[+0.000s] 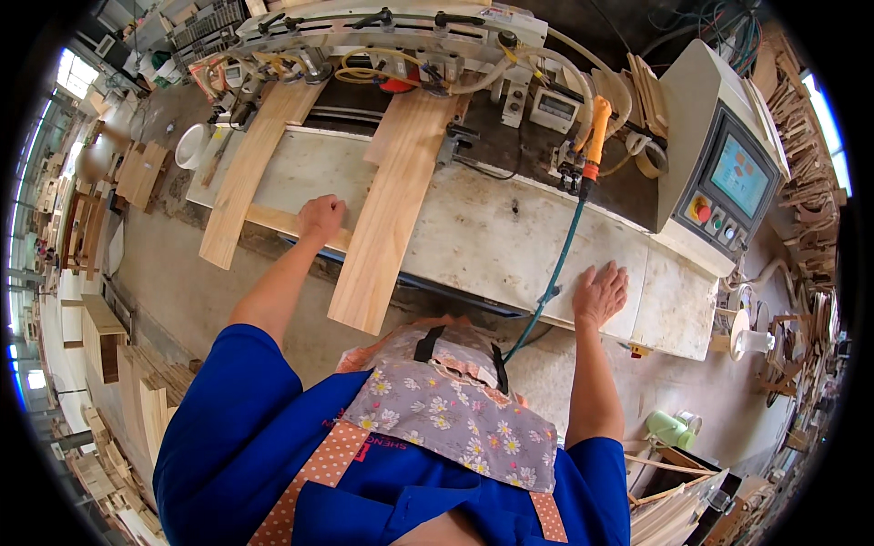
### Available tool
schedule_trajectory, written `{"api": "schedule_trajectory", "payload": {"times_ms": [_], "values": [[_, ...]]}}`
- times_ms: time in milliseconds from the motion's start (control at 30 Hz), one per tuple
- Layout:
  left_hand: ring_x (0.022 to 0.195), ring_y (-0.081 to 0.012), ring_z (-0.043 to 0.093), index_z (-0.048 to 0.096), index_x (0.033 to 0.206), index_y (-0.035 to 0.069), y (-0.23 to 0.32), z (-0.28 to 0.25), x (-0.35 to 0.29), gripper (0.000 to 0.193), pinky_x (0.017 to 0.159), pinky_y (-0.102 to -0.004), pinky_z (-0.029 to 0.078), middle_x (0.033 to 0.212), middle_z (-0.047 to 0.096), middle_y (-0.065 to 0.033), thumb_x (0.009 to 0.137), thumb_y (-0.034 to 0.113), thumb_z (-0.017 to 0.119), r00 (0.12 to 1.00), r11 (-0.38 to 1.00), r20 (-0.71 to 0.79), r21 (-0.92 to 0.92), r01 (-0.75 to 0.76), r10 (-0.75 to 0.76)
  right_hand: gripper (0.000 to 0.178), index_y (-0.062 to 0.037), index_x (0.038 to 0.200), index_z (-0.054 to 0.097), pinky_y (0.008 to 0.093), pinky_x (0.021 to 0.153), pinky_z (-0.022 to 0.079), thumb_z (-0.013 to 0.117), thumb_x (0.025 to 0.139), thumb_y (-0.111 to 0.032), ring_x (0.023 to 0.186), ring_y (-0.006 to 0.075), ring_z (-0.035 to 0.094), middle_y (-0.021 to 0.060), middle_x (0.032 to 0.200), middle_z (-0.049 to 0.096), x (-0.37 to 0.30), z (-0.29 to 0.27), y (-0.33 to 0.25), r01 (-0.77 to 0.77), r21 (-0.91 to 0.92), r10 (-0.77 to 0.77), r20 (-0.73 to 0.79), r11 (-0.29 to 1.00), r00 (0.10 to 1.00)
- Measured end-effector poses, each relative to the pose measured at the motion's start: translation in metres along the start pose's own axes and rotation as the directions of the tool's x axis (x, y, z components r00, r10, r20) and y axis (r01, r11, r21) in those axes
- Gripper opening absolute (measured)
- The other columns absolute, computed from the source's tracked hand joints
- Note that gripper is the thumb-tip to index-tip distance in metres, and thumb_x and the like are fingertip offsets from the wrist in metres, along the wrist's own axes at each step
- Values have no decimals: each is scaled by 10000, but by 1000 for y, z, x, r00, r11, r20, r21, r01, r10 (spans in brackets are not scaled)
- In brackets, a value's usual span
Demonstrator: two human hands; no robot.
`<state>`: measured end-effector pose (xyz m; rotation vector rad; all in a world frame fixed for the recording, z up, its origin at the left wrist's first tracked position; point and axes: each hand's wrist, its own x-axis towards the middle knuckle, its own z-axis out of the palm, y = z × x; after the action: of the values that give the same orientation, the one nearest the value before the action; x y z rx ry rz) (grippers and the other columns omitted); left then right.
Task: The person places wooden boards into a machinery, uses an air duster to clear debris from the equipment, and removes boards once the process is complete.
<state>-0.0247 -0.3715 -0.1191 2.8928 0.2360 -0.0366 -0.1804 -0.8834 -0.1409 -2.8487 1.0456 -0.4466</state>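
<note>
My left hand (321,218) is closed in a fist on the white machine table, at a narrow wooden strip (276,219) along the front edge; nothing shows in its fingers. On either side lie two long light boards: the left board (244,173) and the right board (387,223). Both reach back under the machine and overhang the table front. My right hand (601,293) rests palm down with fingers stretched out on the right part of the table (492,241), holding nothing.
Behind the boards runs a machine beam (410,41) with clamps and yellow hoses. An orange air gun (597,127) hangs on a teal hose (566,250) that crosses the table front. At right stands a control cabinet (683,136) with a screen and a red button.
</note>
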Motion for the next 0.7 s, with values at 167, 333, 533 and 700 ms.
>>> {"api": "schedule_trajectory", "payload": {"times_ms": [167,333,533,700], "values": [[798,-384,613,630,764,85,3,-4,-2,308,694,-479,484,811,653,-165,834,358,506,1000,1000,10,-6,-23,23,562,-131,1367,415,448,1105,188,484,886,-414,1372,303,271,143,1450,364,0,-2,0,-14,-4,14,27,1000,1000],[802,-370,621,648,771,95,3,-5,-4,307,703,-471,492,828,663,-154,835,360,505,1000,1000,8,-4,-7,8,557,-134,1370,409,463,1104,190,484,891,-408,1374,303,265,141,1459,350,0,-5,-1,-23,0,23,36,1000,999],[818,-345,635,678,799,123,2,-2,-2,295,721,-454,504,843,674,-129,835,366,515,1000,1000,16,-7,-1,2,552,-132,1379,397,473,1113,178,471,904,-402,1382,301,253,138,1473,331,0,-7,-2,-25,9,24,59,1000,998],[816,-341,636,676,797,122,-1,0,-1,292,720,-453,506,839,675,-126,838,362,515,1000,1000,11,-21,-19,20,551,-130,1382,398,464,1117,176,468,907,-400,1385,296,249,137,1476,326,-1,-8,-4,-37,2,37,77,999,996]]}}
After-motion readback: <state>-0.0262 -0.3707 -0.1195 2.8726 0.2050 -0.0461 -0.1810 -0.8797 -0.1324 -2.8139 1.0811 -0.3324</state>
